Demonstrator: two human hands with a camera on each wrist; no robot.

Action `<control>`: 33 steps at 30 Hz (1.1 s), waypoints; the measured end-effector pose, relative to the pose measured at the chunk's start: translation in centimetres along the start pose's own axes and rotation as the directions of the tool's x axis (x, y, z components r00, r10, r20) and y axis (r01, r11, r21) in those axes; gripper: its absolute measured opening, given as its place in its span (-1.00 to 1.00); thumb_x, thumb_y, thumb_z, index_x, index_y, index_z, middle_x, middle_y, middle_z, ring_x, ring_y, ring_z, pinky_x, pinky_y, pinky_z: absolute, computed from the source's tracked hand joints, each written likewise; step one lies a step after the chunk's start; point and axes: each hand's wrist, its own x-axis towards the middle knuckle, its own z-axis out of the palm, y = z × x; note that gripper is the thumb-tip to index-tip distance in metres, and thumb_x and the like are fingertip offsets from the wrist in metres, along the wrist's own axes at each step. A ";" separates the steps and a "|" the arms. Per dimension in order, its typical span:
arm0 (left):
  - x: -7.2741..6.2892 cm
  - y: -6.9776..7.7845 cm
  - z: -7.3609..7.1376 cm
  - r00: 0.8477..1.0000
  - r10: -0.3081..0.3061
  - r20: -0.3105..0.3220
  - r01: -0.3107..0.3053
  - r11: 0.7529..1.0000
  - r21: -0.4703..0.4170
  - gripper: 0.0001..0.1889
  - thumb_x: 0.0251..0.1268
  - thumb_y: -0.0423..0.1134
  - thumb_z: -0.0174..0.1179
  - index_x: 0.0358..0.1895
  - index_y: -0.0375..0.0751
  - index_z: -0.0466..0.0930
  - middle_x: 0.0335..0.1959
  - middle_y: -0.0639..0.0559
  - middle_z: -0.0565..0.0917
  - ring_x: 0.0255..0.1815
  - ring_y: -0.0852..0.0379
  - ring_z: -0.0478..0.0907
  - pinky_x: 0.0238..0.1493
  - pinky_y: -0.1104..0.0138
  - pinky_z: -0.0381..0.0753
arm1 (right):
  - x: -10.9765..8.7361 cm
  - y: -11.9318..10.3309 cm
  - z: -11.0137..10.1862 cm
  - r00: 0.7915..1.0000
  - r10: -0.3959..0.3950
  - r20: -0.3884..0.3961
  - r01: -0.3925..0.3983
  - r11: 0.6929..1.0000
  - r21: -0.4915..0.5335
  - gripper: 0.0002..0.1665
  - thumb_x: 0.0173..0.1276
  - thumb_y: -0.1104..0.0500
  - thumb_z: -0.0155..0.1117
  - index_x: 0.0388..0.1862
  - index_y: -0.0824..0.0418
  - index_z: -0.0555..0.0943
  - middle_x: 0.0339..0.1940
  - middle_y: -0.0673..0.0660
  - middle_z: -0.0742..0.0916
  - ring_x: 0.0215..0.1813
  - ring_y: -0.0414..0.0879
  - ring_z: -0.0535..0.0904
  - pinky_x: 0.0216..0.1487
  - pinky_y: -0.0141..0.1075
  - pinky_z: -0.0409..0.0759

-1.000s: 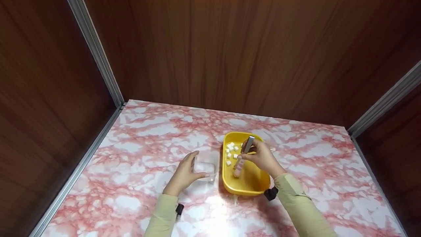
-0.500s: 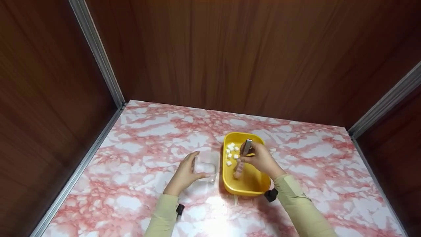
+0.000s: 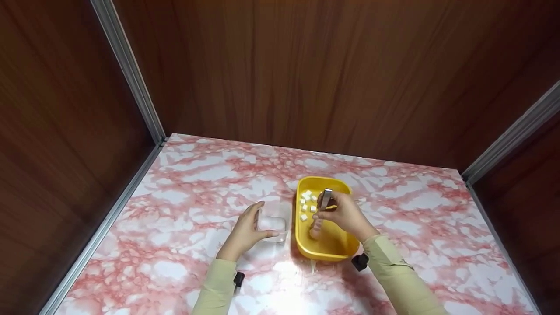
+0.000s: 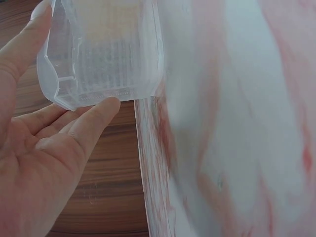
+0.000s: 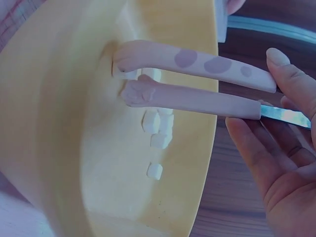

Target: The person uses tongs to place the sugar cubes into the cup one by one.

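My right hand (image 3: pixel 348 215) pinches a pair of tongs (image 3: pixel 326 199) with a metal handle and pink, paw-shaped arms. In the right wrist view the spotted tongs arms (image 5: pixel 197 61) stand apart, their tips down in the yellow tub (image 3: pixel 324 257). Close by the tips are several white cubes (image 5: pixel 155 171), one partly hidden behind the upper paw. Left of the tub, my left hand (image 3: pixel 244 231) holds a clear plastic container (image 3: pixel 273 224) between thumb and fingers. The left wrist view shows fingertips against the wall of the clear container (image 4: pixel 113 64).
A red-and-white marbled tabletop (image 3: pixel 197 175) lies under everything. Dark wood panels (image 3: pixel 288 74) rise behind and at both sides, with metal strips (image 3: pixel 131 70) at the corners. Just in front of the tub is a pale streak (image 3: pixel 313 266).
My right hand has lowered slightly and shifted a little left, and the tongs' metal end has come down with it. The left hand and clear container stay where they were.
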 end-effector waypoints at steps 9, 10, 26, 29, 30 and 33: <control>0.0 -0.2 0.0 1.000 0.008 0.012 -0.008 1.000 -0.015 -0.04 0.00 -0.12 0.48 0.45 -0.30 0.11 0.41 -0.22 0.20 0.39 -0.20 0.19 0.26 0.17 0.36 | 0.1 0.0 0.8 1.000 -0.017 -0.021 0.016 0.999 -0.045 -0.72 0.01 0.37 0.52 -0.34 0.29 0.57 -0.40 0.12 0.65 -0.27 -0.02 0.65 -0.19 -0.21 0.65; 0.1 -0.2 0.0 1.000 0.008 0.010 -0.008 1.000 -0.015 -0.03 0.00 -0.12 0.48 0.45 -0.31 0.12 0.41 -0.22 0.21 0.39 -0.20 0.19 0.25 0.17 0.36 | 0.1 0.0 0.8 1.000 -0.018 -0.025 0.017 0.999 -0.045 -0.71 0.00 0.37 0.52 -0.35 0.30 0.57 -0.40 0.13 0.65 -0.27 0.00 0.65 -0.20 -0.20 0.66; 0.1 -0.4 0.1 1.000 0.014 0.009 -0.014 0.998 -0.064 -0.05 0.02 -0.19 0.47 0.45 -0.32 0.11 0.43 -0.24 0.17 0.41 -0.19 0.15 0.27 0.16 0.34 | -0.2 0.3 0.4 0.998 -0.026 -0.051 0.025 1.000 -0.015 -0.75 0.03 0.29 0.53 -0.41 0.21 0.58 -0.42 0.04 0.65 -0.30 -0.09 0.64 -0.23 -0.26 0.66; 0.1 -0.3 0.0 1.000 0.008 0.011 -0.007 0.997 -0.074 -0.06 0.02 -0.19 0.47 0.45 -0.31 0.11 0.43 -0.23 0.17 0.41 -0.20 0.14 0.28 0.16 0.33 | -0.3 0.4 0.3 0.998 -0.013 -0.058 0.013 1.000 -0.015 -0.75 0.03 0.28 0.53 -0.41 0.19 0.58 -0.42 0.03 0.65 -0.30 -0.09 0.65 -0.22 -0.26 0.66; 0.0 -0.3 0.0 1.000 0.004 0.012 -0.003 0.997 -0.078 -0.05 0.01 -0.18 0.47 0.45 -0.30 0.11 0.43 -0.22 0.16 0.42 -0.19 0.13 0.28 0.17 0.32 | -0.4 0.4 0.3 0.998 -0.016 -0.059 0.015 1.000 -0.018 -0.75 0.03 0.28 0.53 -0.40 0.20 0.58 -0.41 0.04 0.65 -0.30 -0.09 0.64 -0.22 -0.25 0.66; 0.0 -0.2 0.1 1.000 0.006 0.010 -0.005 0.996 -0.084 -0.05 0.01 -0.17 0.47 0.45 -0.32 0.11 0.43 -0.22 0.17 0.42 -0.18 0.12 0.29 0.18 0.31 | -0.5 0.5 0.1 0.998 -0.009 -0.066 0.007 1.000 -0.021 -0.75 0.03 0.26 0.53 -0.40 0.19 0.59 -0.42 0.03 0.65 -0.32 -0.10 0.64 -0.22 -0.26 0.65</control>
